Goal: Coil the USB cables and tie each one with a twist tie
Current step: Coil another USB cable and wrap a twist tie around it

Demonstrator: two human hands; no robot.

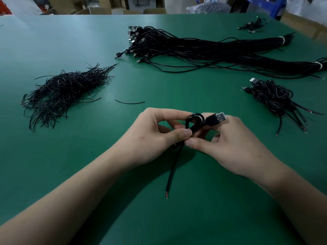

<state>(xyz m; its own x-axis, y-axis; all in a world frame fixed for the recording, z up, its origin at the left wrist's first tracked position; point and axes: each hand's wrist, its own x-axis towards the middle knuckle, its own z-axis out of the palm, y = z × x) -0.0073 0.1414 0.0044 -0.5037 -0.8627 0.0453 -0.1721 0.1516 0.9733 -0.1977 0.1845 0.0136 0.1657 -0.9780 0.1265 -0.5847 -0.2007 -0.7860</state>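
Our left hand (pixel 155 137) and right hand (pixel 235 144) each have a pinching grip on the coiled USB cable (pixel 194 119). The loose twist tie (pixel 130 102) lies crosswise just beyond, nearer the left.

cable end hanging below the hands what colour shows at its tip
Red, at the loose tip of the black cable; head view.

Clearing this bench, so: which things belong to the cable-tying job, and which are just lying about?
In the job: USB cable coil held by left hand and right hand; single twist tie; twist tie pile; bundled uncoiled USB cables; coiled cables pile.
Lying about: cardboard boxes beyond the table; small far cable heap, role unclear.
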